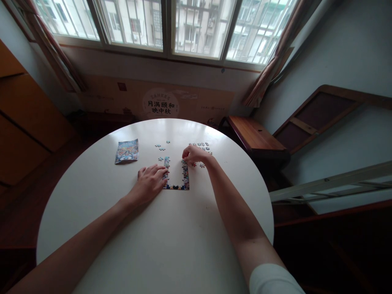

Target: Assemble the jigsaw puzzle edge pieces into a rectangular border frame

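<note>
A partly joined jigsaw border (177, 187) lies in a U shape on the round white table (171, 245). My left hand (150, 181) rests flat on the table with fingers stretched out, its fingertips touching the border's left arm. My right hand (192, 154) is at the top of the border's right arm, fingers curled and pinched over a piece there. Loose puzzle pieces (200, 144) lie scattered just beyond the right hand, and a few more pieces (159, 147) sit behind the border.
A printed puzzle picture sheet (126, 151) lies to the left of the pieces. A wooden bench (254, 136) stands beyond the table's right edge. A window and a cardboard box with Chinese print (161, 104) are behind the table.
</note>
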{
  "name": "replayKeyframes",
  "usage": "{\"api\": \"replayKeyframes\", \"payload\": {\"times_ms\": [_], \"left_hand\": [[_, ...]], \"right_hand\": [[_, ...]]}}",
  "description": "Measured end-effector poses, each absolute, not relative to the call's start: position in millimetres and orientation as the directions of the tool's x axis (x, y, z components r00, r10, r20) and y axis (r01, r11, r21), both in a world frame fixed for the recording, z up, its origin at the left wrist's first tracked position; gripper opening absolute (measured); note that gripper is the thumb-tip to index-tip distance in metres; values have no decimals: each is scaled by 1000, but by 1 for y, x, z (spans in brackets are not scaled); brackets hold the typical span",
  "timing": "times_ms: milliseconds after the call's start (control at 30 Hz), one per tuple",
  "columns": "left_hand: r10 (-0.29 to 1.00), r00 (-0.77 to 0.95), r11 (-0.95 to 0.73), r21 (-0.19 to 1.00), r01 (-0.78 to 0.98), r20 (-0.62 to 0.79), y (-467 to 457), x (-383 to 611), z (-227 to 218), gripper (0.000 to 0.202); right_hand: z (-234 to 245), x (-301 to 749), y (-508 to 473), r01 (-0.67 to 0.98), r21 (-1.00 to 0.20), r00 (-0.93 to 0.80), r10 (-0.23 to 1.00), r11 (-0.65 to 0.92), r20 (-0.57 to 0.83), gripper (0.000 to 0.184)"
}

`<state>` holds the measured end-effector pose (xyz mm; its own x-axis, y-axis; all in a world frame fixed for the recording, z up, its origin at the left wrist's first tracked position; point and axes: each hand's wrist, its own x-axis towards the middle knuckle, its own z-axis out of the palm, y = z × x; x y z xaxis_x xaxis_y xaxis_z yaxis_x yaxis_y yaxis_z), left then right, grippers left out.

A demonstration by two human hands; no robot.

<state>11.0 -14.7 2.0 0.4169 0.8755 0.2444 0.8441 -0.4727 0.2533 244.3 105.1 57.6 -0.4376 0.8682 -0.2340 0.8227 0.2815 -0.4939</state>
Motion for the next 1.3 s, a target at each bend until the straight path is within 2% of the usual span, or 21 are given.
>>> {"api": "replayKeyframes", "payload": {"times_ms": [600,1300], "left_hand": [[877,411,-468,249,848,248,-14,10,1,36],[877,413,-469,255,845,246,-14,11,2,35]], "right_hand": [[64,241,101,850,-452,-419,869,273,-264,24],[59,244,103,846,-459,-423,866,271,-268,26]]}}
